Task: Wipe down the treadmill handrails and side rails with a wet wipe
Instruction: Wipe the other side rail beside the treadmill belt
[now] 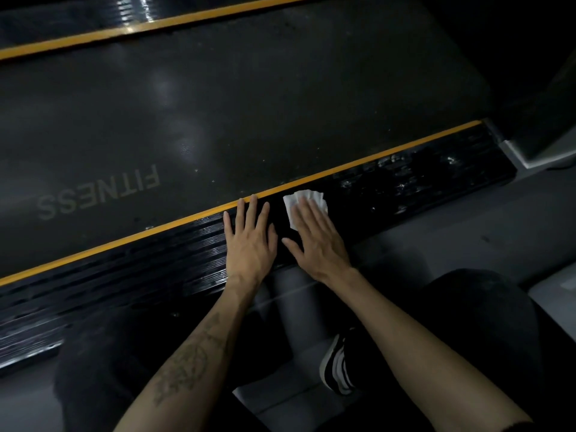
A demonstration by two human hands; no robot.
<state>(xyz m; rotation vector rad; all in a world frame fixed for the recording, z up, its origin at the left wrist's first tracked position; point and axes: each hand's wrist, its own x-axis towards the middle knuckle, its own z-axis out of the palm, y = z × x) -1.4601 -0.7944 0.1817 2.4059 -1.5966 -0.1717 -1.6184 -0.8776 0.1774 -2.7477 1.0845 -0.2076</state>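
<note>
The near side rail [405,182] of the treadmill is black, ribbed and glossy, with a yellow stripe [374,157] along its inner edge. It runs diagonally from lower left to upper right. My right hand [314,238] lies flat with straight fingers on a folded white wet wipe [294,202], pressing it onto the rail. Just to its left, my left hand [249,241] rests flat on the same rail, fingertips reaching the yellow stripe. Wet smears shine on the rail to the right of the wipe.
The dark running belt [249,104] with the word FITNESS lies beyond the rail. The far side rail [93,17] crosses the top left. A grey end cap [530,151] sits at the right. My knees and a striped shoe [336,366] are on the grey floor below.
</note>
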